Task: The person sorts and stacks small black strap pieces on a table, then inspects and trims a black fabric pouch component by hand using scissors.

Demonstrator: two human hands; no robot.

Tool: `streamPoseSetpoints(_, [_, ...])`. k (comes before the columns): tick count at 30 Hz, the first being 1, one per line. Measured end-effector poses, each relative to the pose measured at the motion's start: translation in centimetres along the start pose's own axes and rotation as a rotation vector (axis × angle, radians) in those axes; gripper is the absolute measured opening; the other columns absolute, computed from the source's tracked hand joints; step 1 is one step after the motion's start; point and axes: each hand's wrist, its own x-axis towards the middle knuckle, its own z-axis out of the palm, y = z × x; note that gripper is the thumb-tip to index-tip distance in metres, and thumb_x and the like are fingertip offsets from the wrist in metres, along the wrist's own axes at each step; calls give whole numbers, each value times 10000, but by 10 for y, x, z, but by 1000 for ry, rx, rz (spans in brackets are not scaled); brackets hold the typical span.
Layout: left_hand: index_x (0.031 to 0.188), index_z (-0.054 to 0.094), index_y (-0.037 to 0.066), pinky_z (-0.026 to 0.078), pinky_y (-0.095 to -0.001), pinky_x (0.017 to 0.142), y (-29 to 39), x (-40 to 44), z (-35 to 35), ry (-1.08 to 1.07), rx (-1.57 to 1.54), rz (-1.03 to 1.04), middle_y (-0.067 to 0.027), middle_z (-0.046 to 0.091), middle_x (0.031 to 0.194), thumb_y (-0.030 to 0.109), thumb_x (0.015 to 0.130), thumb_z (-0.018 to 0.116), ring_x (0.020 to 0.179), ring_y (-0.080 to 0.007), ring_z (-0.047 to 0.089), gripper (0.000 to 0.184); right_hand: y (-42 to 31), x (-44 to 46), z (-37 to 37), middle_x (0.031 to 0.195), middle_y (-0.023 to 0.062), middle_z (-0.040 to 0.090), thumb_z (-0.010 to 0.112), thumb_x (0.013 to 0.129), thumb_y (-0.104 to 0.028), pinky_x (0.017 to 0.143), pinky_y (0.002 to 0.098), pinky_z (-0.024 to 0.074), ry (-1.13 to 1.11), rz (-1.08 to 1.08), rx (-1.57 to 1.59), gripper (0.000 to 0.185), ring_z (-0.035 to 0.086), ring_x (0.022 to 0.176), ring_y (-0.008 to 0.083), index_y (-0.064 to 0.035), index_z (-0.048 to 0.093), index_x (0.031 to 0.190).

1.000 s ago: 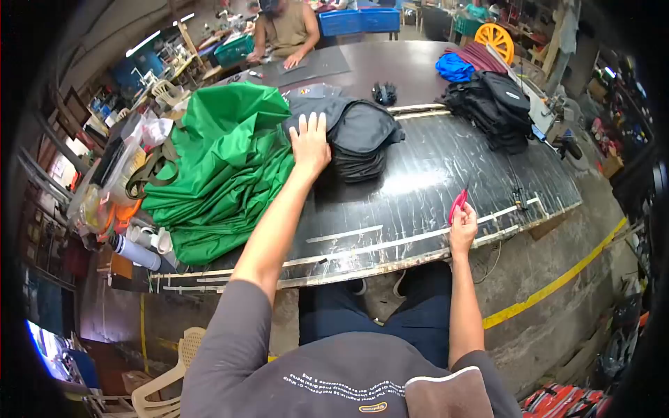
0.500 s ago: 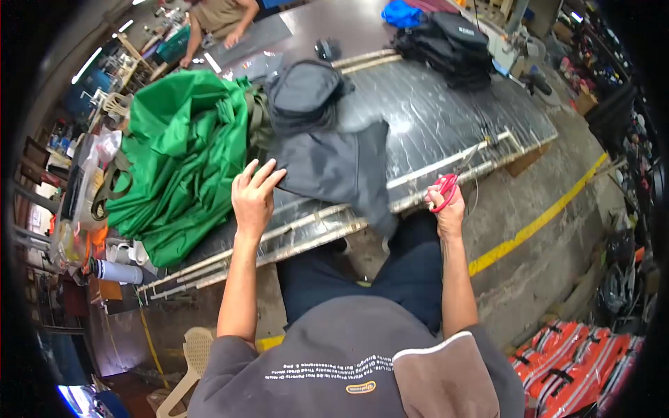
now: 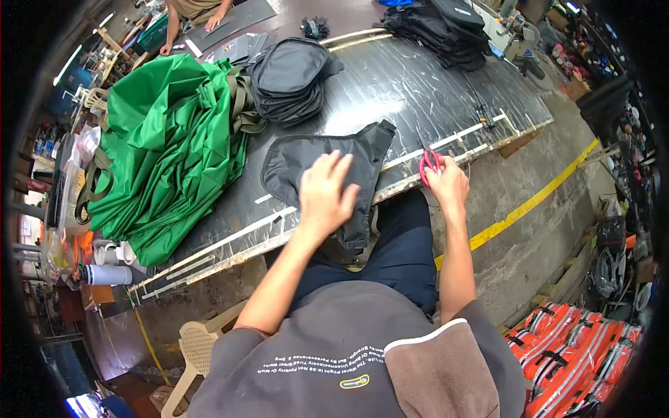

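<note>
A dark fabric piece (image 3: 286, 164) lies flat at the table's front edge, with part of it hanging over. My left hand (image 3: 326, 195) is over this piece, fingers spread and slightly blurred; whether it touches the cloth I cannot tell. In my right hand (image 3: 447, 182), right of the fabric near the edge, are red-handled scissors (image 3: 429, 166) pointing away from me. Behind the piece is a stack of dark fabric pieces (image 3: 289, 76). Bunched green fabric (image 3: 167, 153) lies to the left, with olive straps (image 3: 242, 104) beside it.
Black bags (image 3: 446, 31) are piled at the table's (image 3: 390, 83) far right. A small black bundle (image 3: 315, 28) sits behind the stack. Across the table are a person's hands (image 3: 214, 19). A white bottle (image 3: 108, 274) stands at left, and a plastic chair (image 3: 196, 345) is below.
One dark piece has come off the stack to the front edge. My left hand left the stack, then moved right over that piece. The scissors stayed in my right hand. The view has shifted.
</note>
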Motion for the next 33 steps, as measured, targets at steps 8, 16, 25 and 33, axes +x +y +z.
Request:
streamPoseSetpoints(8, [1654,441,237,278,-729,1234,19,-11,18,-445,181,67,-194,322,1740,267,729,878,1593,-489,288,1023,25,-11,32,844,52,774,835,936,-137,660,261,548,-22,48,657,305,692,711,74,21,711,1165])
streamPoseSetpoints(16, [1646,460,215,286,-701,1252,-3,-29,-32,-589,175,162,-140,350,1751,42,788,766,1604,-418,331,928,47,-63,28,824,-34,683,909,910,-108,565,183,439,-198,187,1012,373,558,647,6,-7,635,1142])
streamPoseSetpoints(25, [1200,730,16,553,-327,783,-27,-106,-75,-2,-330,-606,-101,742,1056,164,975,758,914,-224,722,271,17,-72,26,861,-15,702,898,914,-83,573,177,451,-208,201,1045,357,581,669,9,-17,636,1148])
streamPoseSetpoints(33, [1302,734,76,519,-266,654,-38,-180,-57,-72,-713,-1042,-19,759,1074,361,1137,567,828,-90,686,370,-13,-72,33,894,-14,710,865,943,-62,619,168,458,-300,82,1024,307,587,714,6,-18,631,1138])
